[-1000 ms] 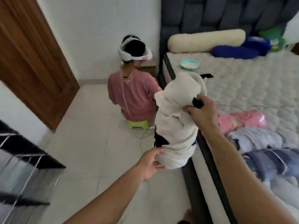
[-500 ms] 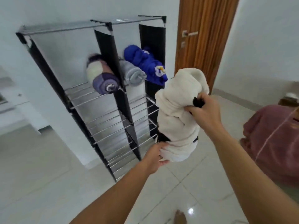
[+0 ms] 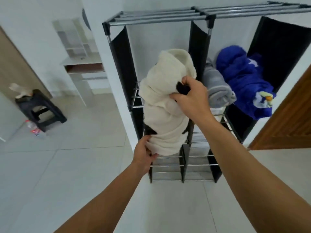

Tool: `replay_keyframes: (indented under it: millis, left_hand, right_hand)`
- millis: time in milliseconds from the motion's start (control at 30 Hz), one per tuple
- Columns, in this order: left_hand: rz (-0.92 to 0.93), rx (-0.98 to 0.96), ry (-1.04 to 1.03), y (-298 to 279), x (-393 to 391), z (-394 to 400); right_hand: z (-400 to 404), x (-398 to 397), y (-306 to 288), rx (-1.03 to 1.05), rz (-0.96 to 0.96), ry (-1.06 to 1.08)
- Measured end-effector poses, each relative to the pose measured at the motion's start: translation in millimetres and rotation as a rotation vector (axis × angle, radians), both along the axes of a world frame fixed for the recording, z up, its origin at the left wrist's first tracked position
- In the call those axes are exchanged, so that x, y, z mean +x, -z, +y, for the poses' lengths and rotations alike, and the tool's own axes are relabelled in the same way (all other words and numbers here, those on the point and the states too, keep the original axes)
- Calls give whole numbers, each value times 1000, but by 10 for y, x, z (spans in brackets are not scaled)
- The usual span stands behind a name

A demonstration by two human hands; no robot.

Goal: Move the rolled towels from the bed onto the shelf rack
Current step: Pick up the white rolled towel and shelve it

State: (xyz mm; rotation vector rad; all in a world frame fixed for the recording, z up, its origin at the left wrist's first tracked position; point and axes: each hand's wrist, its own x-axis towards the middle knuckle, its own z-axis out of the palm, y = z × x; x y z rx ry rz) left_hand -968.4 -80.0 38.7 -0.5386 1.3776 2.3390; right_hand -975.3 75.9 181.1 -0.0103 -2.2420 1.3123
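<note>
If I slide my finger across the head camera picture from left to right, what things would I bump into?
Black plastic stool → white desk with a brown drawer front → cream-white rolled towel with black patches → grey rolled towel → bright blue rolled towel → brown wooden door.

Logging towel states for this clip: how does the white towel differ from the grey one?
The white towel is held off the rack by both hands, left hand at its lower end, right hand near the middle; the grey towel already lies on a shelf. The white one looks bulkier and more loosely rolled, with black patches; the grey one is plain and tightly rolled. Both are rolled.
</note>
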Motion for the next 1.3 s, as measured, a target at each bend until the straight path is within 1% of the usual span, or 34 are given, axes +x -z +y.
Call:
replay_keyframes:
  millis: [100, 200, 267, 333, 467, 567, 700, 833, 900, 967, 1067, 1133, 1200, 1300]
  left_hand:
    - [52, 34, -137, -237, -303, -253]
    - [104, 7, -169, -352, -616, -431]
    - [135, -11, -147, -393, -809, -480]
    - [177, -15, -79, -451, -965, -462]
    - [260, 36, 27, -527, -1226, -343]
    - [293, 43, 37, -552, -1458, -364]
    - [345, -1, 29, -544, -1641, -393]
    - [392, -33, 37, -515, -1705, -308]
    - [442, -109, 89, -514, -1688, -253]
    - [501, -207, 123, -511, -1653, -220]
    - [553, -361, 90, -457, -1561, -221]
    - [559, -471, 55, -406, -1508, -230]
    - [529, -505, 59, -369, -1520, -198]
    - [510, -569, 83, -382, -1654, -131]
  right_hand:
    - [-262, -577, -176, -13, 45, -94]
    - [-476, -1137, -249, -20, 36, -130]
    - [-547, -1479, -277, -23, 23, -121]
    - [-560, -1786, -308, -36, 10, -83]
    - [-476, -2285, -353, -96, -49, 17]
    - [-403, -2532, -328, -90, -72, 71]
    - [-380, -2773, -163, -2, -218, 96]
    - [-373, -2919, 31, 207, -463, 13]
    - [-377, -2912, 133, 298, -560, -42]
    - [-379, -2920, 206, 350, -573, -32]
    - [-366, -2945, 202, 399, -590, -3]
    - [-336, -2957, 201, 418, -645, 9]
    - [-320, -2959, 219, 456, -698, -14]
    - [-335, -2956, 245, 482, -702, -34]
